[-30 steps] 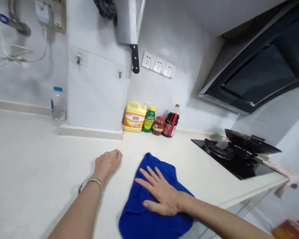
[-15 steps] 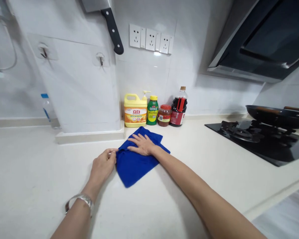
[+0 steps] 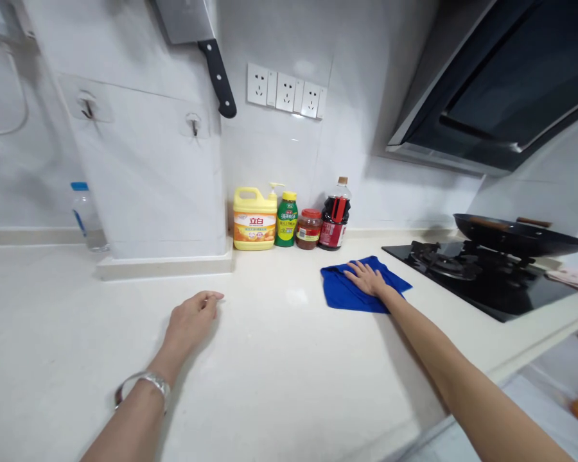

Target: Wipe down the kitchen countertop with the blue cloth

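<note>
A blue cloth [image 3: 351,292] lies spread on the white countertop [image 3: 264,372], close to the left edge of the stove. My right hand [image 3: 367,280] rests flat on top of it with fingers spread, pressing rather than gripping. Some of the cloth is hidden beneath that hand and forearm. Farther left, my left hand [image 3: 194,319] is over the counter, apart from the cloth and holding nothing. Its index finger points forward and its thumb is slightly apart from it. A silver watch or bracelet [image 3: 154,380] circles the left wrist.
Against the wall stand a yellow detergent jug [image 3: 255,221], a green bottle [image 3: 286,221], a red-lidded jar [image 3: 309,231] and a dark sauce bottle [image 3: 334,221]. On the right are a black gas stove [image 3: 486,282] and a wok [image 3: 515,237]. A water bottle [image 3: 90,221] stands left.
My right hand has slid the cloth to the right, toward the stove. My left hand has let go of the cloth's edge and stayed on the left. The view has shifted slightly.
</note>
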Demonstrator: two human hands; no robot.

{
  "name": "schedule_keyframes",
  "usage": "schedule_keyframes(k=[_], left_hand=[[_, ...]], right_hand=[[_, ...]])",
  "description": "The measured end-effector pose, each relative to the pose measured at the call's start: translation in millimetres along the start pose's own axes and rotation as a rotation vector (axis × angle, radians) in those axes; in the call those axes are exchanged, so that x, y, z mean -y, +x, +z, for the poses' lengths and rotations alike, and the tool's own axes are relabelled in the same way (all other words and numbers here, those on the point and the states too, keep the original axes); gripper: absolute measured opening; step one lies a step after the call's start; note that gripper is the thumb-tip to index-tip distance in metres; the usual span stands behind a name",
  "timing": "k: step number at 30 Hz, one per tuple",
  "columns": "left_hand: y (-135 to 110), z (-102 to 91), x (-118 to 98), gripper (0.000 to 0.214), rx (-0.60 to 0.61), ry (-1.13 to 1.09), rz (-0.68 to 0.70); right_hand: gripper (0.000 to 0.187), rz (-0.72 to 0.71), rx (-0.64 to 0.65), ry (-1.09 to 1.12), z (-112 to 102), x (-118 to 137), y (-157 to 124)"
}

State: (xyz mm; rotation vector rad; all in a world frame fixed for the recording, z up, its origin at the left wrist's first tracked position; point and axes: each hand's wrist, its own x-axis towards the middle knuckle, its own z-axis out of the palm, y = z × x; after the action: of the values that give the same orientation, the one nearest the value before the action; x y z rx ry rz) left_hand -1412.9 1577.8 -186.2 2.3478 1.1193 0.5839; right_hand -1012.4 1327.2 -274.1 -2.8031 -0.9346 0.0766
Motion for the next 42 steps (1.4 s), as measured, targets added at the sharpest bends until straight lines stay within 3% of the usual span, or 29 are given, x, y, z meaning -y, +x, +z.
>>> schedule_keyframes(k=[2, 5, 10, 14, 18, 23, 28, 31, 34, 37, 42], left_hand=[[2, 0.3, 0, 0.046, 0.008, 0.044, 0.014], [5, 1.3, 0, 0.048, 0.015, 0.12, 0.028], [-3, 4.6, -3, 0.047, 0.028, 0.156, 0.076], [-19, 6.3, -9, 0.046, 0.033, 0.186, 0.122], [-33, -0.2, -14, 0.04, 0.073, 0.196, 0.199], [-49, -38.4, 3, 0.034, 0.164, 0.161, 0.356], [-63, -97.1, 63, 0.049, 0.057, 0.173, 0.187], [-70, -119.9, 97, 0.053, -0.013, 0.134, 0.049], [-72, -125.3, 114, 0.056, -0.051, 0.118, -0.035], [-71, -122.3, 117, 0.053, -0.064, 0.139, -0.022], [-73, -124.1, 117, 0.051, -0.067, 0.106, -0.023]], right_hand=[[0.061, 0.044, -0.002, -0.022, 2, -26, -20], [0.063, 0.088, -0.011, -0.053, 6, -44, -54], [0.063, 0.057, -0.038, -0.099, 16, -34, -123], [0.067, -0.067, -0.067, -0.077, 21, 4, -180], [0.071, -0.239, -0.026, -0.025, 15, 68, -228], [0.077, -0.581, 0.076, 0.062, -2, 161, -265], [0.079, -0.961, 0.135, 0.16, -12, 250, -262], [0.08, -1.08, 0.147, 0.202, -12, 300, -241], [0.081, -1.061, 0.14, 0.211, -10, 340, -211], [0.082, -0.984, 0.105, 0.215, -7, 367, -182], [0.083, -0.849, 0.07, 0.233, -2, 385, -152]])
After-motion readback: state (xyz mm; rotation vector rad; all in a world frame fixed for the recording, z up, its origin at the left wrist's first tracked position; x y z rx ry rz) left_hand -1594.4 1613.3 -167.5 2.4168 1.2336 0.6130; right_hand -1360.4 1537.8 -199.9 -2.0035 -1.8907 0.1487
